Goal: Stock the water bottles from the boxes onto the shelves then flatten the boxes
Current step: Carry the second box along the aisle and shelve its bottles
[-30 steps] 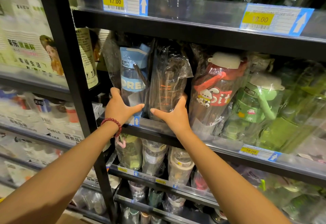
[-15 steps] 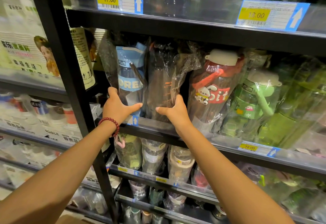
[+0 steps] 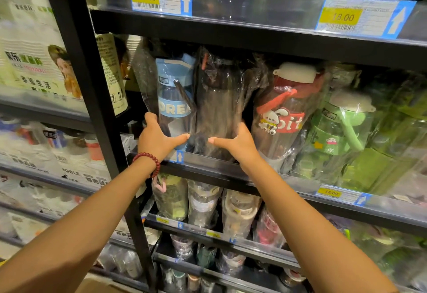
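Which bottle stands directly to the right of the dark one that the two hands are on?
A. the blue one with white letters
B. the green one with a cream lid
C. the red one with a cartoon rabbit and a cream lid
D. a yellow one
C: the red bottle with the rabbit stands right beside the dark bottle; the blue bottle is on its other side and the green bottle is further right.
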Demonstrator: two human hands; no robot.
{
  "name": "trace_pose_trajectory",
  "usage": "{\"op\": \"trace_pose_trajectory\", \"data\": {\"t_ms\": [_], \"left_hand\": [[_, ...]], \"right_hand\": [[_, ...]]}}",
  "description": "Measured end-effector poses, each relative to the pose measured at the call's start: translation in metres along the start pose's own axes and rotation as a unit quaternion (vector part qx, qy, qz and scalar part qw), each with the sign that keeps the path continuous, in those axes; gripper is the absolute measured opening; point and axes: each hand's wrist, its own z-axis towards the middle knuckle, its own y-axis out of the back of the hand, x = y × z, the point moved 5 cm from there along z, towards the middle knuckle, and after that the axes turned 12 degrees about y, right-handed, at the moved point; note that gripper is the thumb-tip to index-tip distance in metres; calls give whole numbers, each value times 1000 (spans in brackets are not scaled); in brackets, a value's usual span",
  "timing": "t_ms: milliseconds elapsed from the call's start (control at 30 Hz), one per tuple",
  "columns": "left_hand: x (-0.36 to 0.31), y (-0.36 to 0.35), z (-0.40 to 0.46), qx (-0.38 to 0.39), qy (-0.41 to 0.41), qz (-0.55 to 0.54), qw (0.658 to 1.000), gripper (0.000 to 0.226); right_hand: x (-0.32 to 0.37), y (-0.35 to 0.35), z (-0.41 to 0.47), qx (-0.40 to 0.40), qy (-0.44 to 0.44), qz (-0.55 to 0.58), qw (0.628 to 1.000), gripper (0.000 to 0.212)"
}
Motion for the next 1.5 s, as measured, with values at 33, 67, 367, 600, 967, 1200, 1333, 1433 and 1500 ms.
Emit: {"op": "trace_pose_trajectory", "data": {"t_ms": [33, 67, 367, 600, 967, 1200, 1333, 1433, 1500], "left_hand": [[0, 0, 0, 0, 1, 0, 1000, 76], [0, 0, 0, 0, 2, 0, 1000, 76], [-2, 0, -3, -8, -3, 3, 1000, 76], [-1, 0, -1, 4, -12, -7, 1000, 75], [5, 4, 2, 62, -21, -16, 998, 72], [5, 4, -4, 54, 1, 7, 999, 74], [5, 9, -12, 54, -10, -1, 998, 74], [7, 19, -23, 76, 1, -39, 996, 74], [16, 31, -35, 87, 43, -76, 992, 75]], "right_hand": [[-1, -1, -1, 6, 3, 8, 1000, 74], [-1, -3, -2, 2, 6, 8, 1000, 71], [2, -10, -5, -56, 39, -135, 988, 81], [-4, -4, -5, -26, 42, -84, 995, 80], [0, -8, -9, 5, 23, -78, 997, 64], [9, -4, -18, -18, -3, -66, 998, 93], [11, 3, -34, -15, 4, -82, 997, 87], [16, 6, -48, -1, 9, -75, 997, 78], [22, 6, -59, 5, 21, -72, 997, 73]]}}
